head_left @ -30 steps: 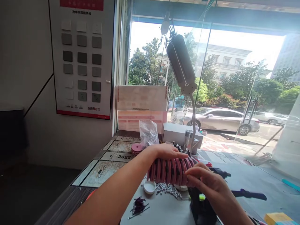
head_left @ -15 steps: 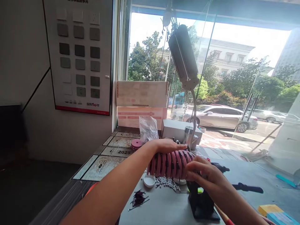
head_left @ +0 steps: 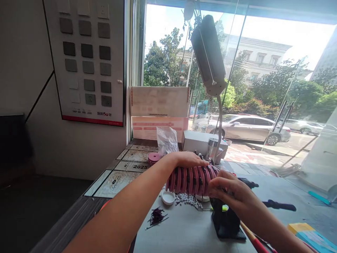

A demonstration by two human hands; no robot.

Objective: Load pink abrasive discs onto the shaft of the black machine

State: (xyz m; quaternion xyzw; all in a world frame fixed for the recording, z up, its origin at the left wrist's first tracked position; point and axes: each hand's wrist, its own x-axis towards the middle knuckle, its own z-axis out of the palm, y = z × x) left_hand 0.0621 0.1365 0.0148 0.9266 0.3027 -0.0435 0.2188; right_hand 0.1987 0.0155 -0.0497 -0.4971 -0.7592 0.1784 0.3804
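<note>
Head view: one row of pink rings (head_left: 191, 180) runs left to right above the table (head_left: 184, 232). I see my left hand (head_left: 188, 160) flat on top, my right hand (head_left: 226, 191) pinching its right end.

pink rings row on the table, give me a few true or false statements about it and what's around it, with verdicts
1. The left hand lies on top of the row of pink rings. True.
2. The right hand is at the left end of the row. False: it touches the right end.
3. A heap of small white beads lies on the table just under the row. True.
4. The white cap sits on top of the rings. False: it rests on the table below their left end.
5. The clear plastic bag stands behind the row, near the window. True.
</note>
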